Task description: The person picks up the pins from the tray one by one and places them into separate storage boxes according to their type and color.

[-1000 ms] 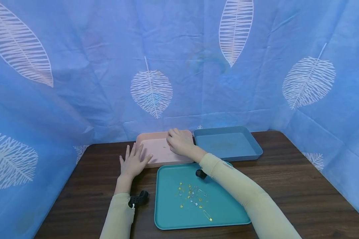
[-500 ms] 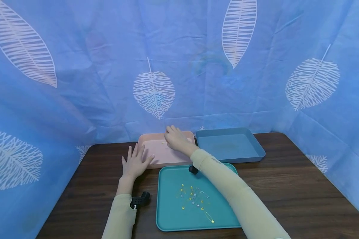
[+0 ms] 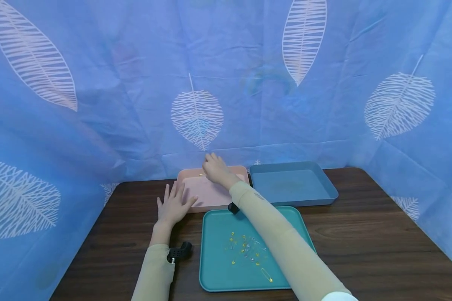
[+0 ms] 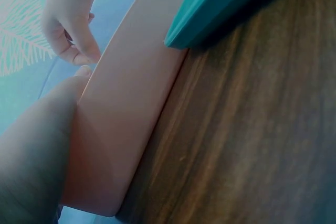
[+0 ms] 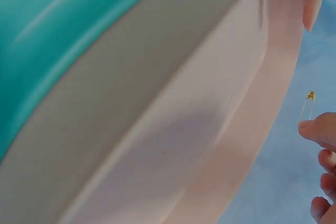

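A gold safety pin [image 5: 310, 97] is pinched between the thumb and fingers of my right hand [image 3: 216, 171]. In the head view, the pin shows as a small gold streak near the back rim of the pink tray [image 3: 196, 200]. My left hand [image 3: 172, 207] spreads its fingers at the tray's left side, with its thumb over the front rim. The left wrist view catches part of the left hand [image 4: 39, 124] against the tray's outer wall. Several gold and silver safety pins [image 3: 265, 274] lie scattered on the teal tray [image 3: 220, 282] in front.
A blue tray [image 3: 294, 186] stands right of the pink one. All three trays are on a dark wooden table [image 3: 365, 234]. A blue curtain [image 3: 143, 104] with white leaves hangs close behind the table's back edge. My right forearm crosses over the teal tray.
My right hand has moved left and farther back over the pink tray, carrying the safety pin. The left hand keeps its place at the tray. The head view has shifted slightly.
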